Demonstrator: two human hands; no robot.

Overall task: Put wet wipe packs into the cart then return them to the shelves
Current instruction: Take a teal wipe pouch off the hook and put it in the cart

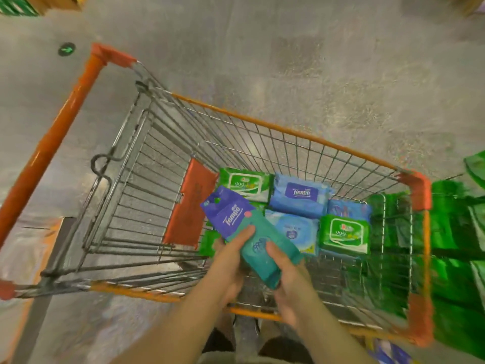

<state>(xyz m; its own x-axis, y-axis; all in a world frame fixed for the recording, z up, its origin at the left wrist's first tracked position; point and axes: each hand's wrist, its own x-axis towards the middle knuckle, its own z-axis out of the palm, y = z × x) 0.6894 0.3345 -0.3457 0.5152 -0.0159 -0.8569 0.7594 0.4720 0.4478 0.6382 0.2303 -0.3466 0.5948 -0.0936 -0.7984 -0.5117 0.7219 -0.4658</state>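
Both hands hold one long purple-and-teal Tempo wipe pack (244,227) tilted above the wire cart (288,132). My left hand (231,258) grips its left side, thumb on top. My right hand (288,282) grips its lower teal end. On the cart's floor lie several packs: a green pack (246,183) at the back, a blue Tempo pack (301,195) beside it, a light blue pack (294,229) in the middle, and a green pack (345,235) on the right. Another green pack is partly hidden under the held one.
The cart has orange rails, an orange handle (55,135) on the left and a folded red child-seat flap (189,203). Green packs on shelving (456,232) fill the right edge. Grey floor lies beyond the cart. My shoes (283,348) stand below its near rail.
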